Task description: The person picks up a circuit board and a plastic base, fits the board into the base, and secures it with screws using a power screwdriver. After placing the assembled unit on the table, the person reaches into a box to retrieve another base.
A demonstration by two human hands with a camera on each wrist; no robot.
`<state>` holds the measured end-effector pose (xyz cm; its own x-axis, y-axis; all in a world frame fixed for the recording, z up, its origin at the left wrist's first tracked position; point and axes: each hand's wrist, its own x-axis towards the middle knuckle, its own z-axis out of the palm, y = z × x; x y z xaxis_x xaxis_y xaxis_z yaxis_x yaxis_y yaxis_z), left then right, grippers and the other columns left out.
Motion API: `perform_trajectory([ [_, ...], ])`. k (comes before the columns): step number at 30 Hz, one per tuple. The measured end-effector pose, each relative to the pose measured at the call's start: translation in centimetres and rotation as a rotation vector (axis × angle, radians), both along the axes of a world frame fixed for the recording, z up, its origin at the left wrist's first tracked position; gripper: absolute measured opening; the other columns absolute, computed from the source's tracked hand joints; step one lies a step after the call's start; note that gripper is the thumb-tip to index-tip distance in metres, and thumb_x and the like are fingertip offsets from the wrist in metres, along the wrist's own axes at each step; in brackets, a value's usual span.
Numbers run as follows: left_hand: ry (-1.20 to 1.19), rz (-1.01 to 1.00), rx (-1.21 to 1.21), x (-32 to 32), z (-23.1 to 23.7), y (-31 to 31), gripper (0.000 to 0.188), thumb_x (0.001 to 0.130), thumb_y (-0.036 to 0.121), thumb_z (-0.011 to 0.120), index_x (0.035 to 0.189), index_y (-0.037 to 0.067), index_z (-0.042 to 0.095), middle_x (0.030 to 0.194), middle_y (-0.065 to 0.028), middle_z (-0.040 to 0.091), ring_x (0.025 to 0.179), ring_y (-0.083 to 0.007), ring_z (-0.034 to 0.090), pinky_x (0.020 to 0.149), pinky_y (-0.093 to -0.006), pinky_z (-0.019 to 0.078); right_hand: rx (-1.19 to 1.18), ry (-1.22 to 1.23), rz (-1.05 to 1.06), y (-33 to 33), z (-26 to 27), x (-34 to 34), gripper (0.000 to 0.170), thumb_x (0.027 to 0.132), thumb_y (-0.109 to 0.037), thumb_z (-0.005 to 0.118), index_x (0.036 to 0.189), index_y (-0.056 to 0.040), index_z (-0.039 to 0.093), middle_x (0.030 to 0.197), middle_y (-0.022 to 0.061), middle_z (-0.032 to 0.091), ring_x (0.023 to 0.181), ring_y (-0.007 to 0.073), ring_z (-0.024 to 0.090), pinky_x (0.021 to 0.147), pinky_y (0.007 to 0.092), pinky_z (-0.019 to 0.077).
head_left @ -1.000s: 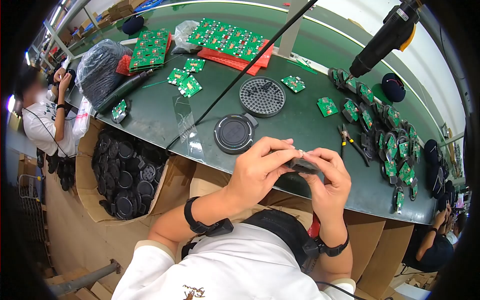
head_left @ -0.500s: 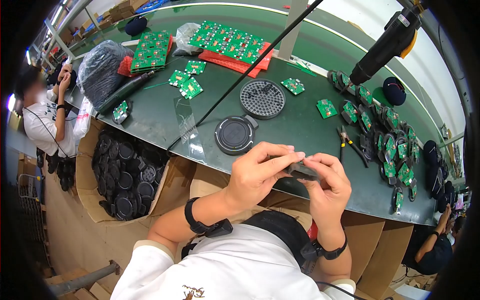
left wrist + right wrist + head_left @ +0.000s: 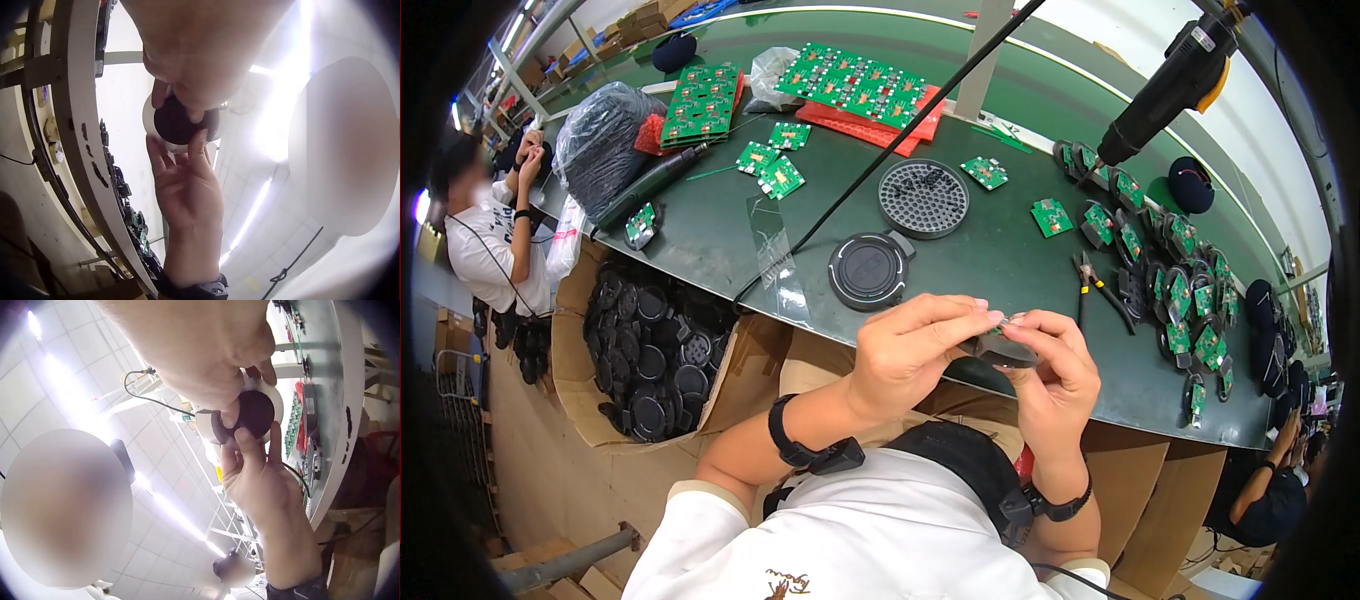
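Both hands hold a black round casing [image 3: 1007, 351] in front of the body, near the front edge of the table. My left hand [image 3: 905, 352] grips it from the left, thumb and forefinger meeting the right fingertips at its upper edge. From the other side my right hand [image 3: 1060, 375] pinches its rim, thumb below and fingers above. The left wrist view shows the casing's dark round face [image 3: 178, 122] with fingers and thumbs around its rim. Its far side, towards the table, is hidden in the head view.
A similar casing [image 3: 868, 271] lies beyond the left hand, by a perforated round tray [image 3: 923, 196] of small dark parts. Pliers [image 3: 1103, 290] and many casings with green boards [image 3: 1180, 290] are on the right. An electric screwdriver [image 3: 1170, 85] hangs above. A carton [image 3: 575, 375] of black casings stands left.
Both hands have come slightly down towards the body. The casing has tilted between the fingers, so its slotted side no longer faces the head camera. Things on the table stay put.
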<state>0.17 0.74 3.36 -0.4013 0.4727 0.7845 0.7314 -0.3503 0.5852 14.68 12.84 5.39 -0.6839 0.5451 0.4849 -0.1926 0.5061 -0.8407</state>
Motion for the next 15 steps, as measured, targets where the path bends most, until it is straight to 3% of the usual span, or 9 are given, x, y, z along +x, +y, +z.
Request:
perform_trajectory([
  [9, -0.071, -0.046, -0.039, 0.13, 0.55, -0.42, 0.050, 0.071, -0.013, 0.079, 0.117, 0.006, 0.076, 0.107, -0.0134, 0.074, 0.092, -0.0259, 0.075, 0.075, -0.0334, 0.0637, -0.058, -0.004, -0.011, -0.41, 0.44, 0.24, 0.027, 0.082, 0.001, 0.082, 0.109, -0.0025, 0.079, 0.109, 0.0117, 0.068, 0.097, 0.0204, 0.069, 0.083, 0.0305, 0.0570],
  [11, -0.100, -0.045, -0.125, 0.49, 0.86, -0.49, 0.052, 0.068, -0.017, 0.076, 0.116, 0.002, 0.076, 0.109, -0.0156, 0.075, 0.100, -0.0273, 0.075, 0.082, -0.0327, 0.0626, -0.072, -0.025, -0.029, -0.53, 0.62, 0.38, 0.028, 0.082, 0.002, 0.082, 0.109, -0.0026, 0.079, 0.109, 0.0115, 0.068, 0.097, 0.0202, 0.069, 0.083, 0.0305, 0.0570],
  [15, -0.051, -0.006, -0.135, 0.60, 0.93, -0.40, 0.050, 0.070, -0.016, 0.076, 0.117, 0.003, 0.076, 0.109, -0.0156, 0.074, 0.098, -0.0272, 0.075, 0.082, -0.0329, 0.0629, -0.048, -0.060, -0.060, -0.69, 0.79, 0.48, 0.028, 0.081, 0.002, 0.082, 0.109, -0.0022, 0.079, 0.107, 0.0111, 0.069, 0.096, 0.0192, 0.068, 0.081, 0.0292, 0.0567],
])
